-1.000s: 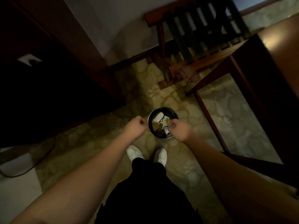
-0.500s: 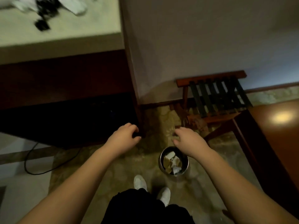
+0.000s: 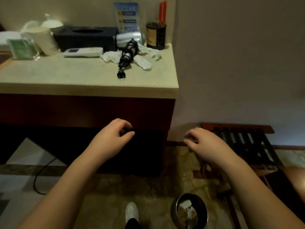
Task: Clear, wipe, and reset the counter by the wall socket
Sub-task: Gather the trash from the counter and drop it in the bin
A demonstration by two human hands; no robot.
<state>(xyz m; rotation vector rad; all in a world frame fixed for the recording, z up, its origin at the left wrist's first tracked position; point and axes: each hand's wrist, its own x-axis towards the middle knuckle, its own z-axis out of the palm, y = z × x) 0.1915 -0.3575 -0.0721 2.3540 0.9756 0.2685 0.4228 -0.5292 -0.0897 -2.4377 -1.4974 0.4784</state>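
Observation:
The pale stone counter (image 3: 66,76) fills the upper left. On it lie a black hair dryer (image 3: 127,53) with its plug toward me, a white cloth (image 3: 143,61) under it, a white remote (image 3: 83,52), a black tissue box (image 3: 85,37), a white cup (image 3: 43,40), a green packet (image 3: 20,48) and a dark jar (image 3: 156,35). My left hand (image 3: 112,139) and my right hand (image 3: 204,144) hover below the counter's front edge, fingers loosely curled and apart, holding nothing.
A metal waste bin (image 3: 189,210) with crumpled papers stands on the patterned floor by my white shoe (image 3: 131,212). A wooden luggage rack (image 3: 244,146) sits against the wall at right. A black cable (image 3: 41,177) runs across the floor at left. A blue sign (image 3: 127,17) leans on the wall.
The view has swung up from the bin on the floor to the counter top. Both hands rose away from the bin and opened, now level with the cabinet front.

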